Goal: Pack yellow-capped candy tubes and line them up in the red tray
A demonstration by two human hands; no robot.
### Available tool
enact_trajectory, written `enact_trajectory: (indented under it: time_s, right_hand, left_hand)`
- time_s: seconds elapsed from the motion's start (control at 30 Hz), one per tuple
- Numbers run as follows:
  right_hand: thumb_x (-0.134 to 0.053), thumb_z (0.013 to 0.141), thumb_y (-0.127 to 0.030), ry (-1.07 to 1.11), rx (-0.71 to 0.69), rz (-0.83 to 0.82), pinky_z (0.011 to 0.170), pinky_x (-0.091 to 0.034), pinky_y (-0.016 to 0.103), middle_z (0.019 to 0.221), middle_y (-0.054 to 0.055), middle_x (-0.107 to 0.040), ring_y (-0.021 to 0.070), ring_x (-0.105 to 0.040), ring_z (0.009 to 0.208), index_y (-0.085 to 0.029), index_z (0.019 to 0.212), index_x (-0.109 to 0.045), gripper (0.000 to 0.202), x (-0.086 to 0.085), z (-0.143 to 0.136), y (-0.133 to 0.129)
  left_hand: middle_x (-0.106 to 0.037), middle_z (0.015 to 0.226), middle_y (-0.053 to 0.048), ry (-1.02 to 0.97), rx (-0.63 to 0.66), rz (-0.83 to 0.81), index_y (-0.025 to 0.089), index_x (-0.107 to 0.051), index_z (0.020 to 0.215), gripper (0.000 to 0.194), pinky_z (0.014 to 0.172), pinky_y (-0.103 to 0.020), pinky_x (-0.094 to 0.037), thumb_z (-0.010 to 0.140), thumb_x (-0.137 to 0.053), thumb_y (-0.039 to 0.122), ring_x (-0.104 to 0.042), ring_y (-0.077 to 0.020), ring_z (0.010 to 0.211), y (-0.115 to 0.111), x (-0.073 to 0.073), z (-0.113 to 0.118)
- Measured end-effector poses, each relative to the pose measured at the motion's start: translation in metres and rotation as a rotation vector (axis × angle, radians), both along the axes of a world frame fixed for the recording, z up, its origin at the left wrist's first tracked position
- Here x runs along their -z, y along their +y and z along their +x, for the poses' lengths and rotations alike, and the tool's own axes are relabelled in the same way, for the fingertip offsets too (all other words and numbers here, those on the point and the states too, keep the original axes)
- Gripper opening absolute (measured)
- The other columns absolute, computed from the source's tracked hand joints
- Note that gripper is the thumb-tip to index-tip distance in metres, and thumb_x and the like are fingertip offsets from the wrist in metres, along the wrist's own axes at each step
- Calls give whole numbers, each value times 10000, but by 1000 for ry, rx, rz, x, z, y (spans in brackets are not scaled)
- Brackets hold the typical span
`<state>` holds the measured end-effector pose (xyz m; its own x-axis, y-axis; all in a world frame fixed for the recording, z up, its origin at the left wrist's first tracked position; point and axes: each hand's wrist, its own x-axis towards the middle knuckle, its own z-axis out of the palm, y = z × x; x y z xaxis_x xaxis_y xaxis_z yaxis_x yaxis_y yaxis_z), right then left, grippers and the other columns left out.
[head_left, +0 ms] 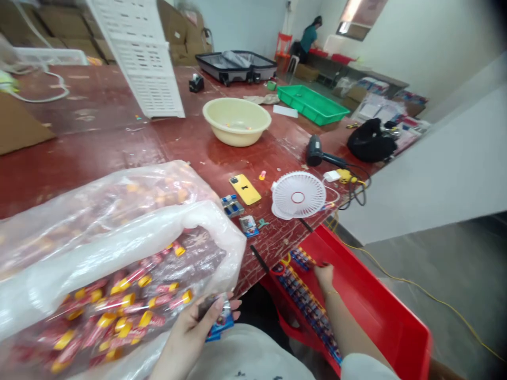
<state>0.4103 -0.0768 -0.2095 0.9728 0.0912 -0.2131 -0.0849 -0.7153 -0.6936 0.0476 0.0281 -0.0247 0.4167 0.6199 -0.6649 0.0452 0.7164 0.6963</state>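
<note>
My left hand (198, 327) is closed on a small blue packet (222, 323) with a clear top, near the table's front edge. To its left lies a large clear plastic bag (206, 216), open toward me, with many small red tubes (114, 302) with yellow caps in it. My right hand (325, 274) reaches down into a red tray (376, 295) beside the table. Its fingertips are at the end of a short row of blue packets (302, 258); whether they grip it is too small to tell. A longer row of blue packets (307, 306) lies alongside.
On the red table (158, 140) are a yellow phone (245, 190), white fan (298, 196), cream basin (237, 122), hair dryer (322, 154), green tray (312, 104), white rack (152, 68) and open suitcase (237, 67). A person (308, 41) works at the back. A yellow cable (420, 285) crosses the floor.
</note>
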Motion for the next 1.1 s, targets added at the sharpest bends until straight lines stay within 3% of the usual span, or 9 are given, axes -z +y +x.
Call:
enact_trajectory:
  time_s: [0.17,0.2,0.3,0.37,0.47,0.63,0.77,0.97,1.1]
  right_hand:
    - [-602,821,-252,-211,-302,262,858,-474,372,1031,92,-551,215,-569,939,-151,1093,-477,316,-56,-74,23]
    - [-616,811,-267,-236,-448,348,852,-477,363,1014,72,-558,208,-573,926,-186,1034,-501,264,-71,-100,34]
    - [-569,824,-168,-231,-1203,642,833,-476,392,957,74,-588,225,-571,927,-228,929,-545,124,-116,-190,78]
    - [-511,824,-95,-133,-1566,571,866,-464,387,1003,81,-591,221,-556,976,-233,973,-547,206,-137,-247,111]
    - [-499,790,-53,-69,-1803,203,860,-451,360,1010,86,-608,222,-556,991,-203,982,-559,251,-148,-305,152]
    - [-627,731,-158,-7,-1872,-85,712,-459,348,853,91,-667,246,-620,804,-181,891,-596,165,-140,-332,185]
    - [-644,730,-213,85,-1894,-139,649,-460,319,794,68,-682,225,-634,727,-189,814,-621,91,-136,-331,187]
    - [-632,759,-180,248,-1884,110,701,-498,291,955,52,-687,184,-642,796,-183,990,-619,231,-133,-320,169]
    - [-548,864,-288,289,-1692,366,762,-509,311,961,58,-665,175,-631,863,-181,961,-575,148,-148,-289,167]
  left_hand:
    - [-722,603,-11,5,-222,120,175,-752,706,228,584,-229,-491,573,-836,340,-634,-154,568,4,2,-31]
    - [-707,579,-1,25,-282,138,174,-751,693,226,566,-219,-480,559,-844,330,-615,-141,550,4,2,-40]
    - [-712,600,-14,113,-416,183,161,-747,696,253,537,-218,-470,566,-836,359,-602,-138,545,5,-1,-67]
    - [-738,685,-40,132,-482,173,158,-743,754,296,529,-236,-481,588,-817,391,-628,-162,580,6,-5,-84]
    - [-738,713,-53,99,-569,138,145,-725,776,315,539,-262,-504,595,-814,388,-658,-192,622,6,-9,-102]
    - [-700,601,-28,18,-655,144,127,-698,679,283,553,-252,-512,566,-841,344,-628,-161,568,3,0,-111]
    - [-707,614,-51,32,-558,203,128,-706,655,272,532,-262,-496,616,-800,380,-620,-176,553,5,8,-106]
    - [-710,610,-50,6,-515,275,144,-722,649,262,563,-279,-483,577,-816,377,-624,-198,585,9,11,-98]
    - [-690,551,-14,28,-486,304,152,-703,597,207,547,-249,-452,521,-851,275,-578,-156,523,9,6,-92]
